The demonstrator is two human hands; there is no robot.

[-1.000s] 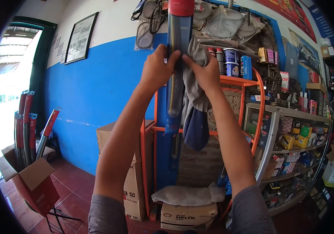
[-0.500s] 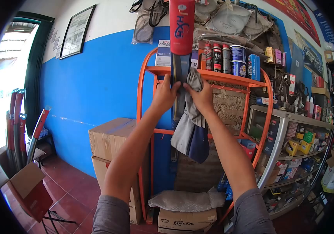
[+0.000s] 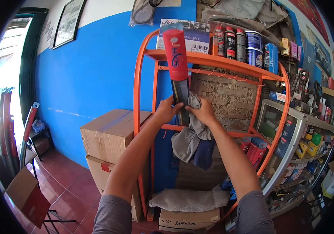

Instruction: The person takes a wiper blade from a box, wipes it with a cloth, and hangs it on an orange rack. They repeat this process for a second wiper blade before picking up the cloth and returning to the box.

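A long, narrow wiper blade pack (image 3: 176, 58) with a red printed top and a dark lower part stands nearly upright in front of me, tilted slightly. My left hand (image 3: 167, 111) is closed around its dark part, thumb on the front. On the other side, my right hand (image 3: 201, 110) is closed on a bunched grey and navy cloth (image 3: 186, 142), pressing it against the pack. The loose end of the cloth hangs below my hands. My fingers behind the pack are hidden.
Behind my hands stands an orange metal rack (image 3: 229, 62) with spray cans (image 3: 230, 43), tins and boxes on top. Cardboard boxes (image 3: 106, 126) are stacked to its left. A glass display case (image 3: 295, 156) is on the right. More long packs (image 3: 28, 121) stand at far left.
The wiper blade pack and both hands have moved lower in view, and the pack's top now leans left. The cloth hangs more spread out. My view has shifted slightly.
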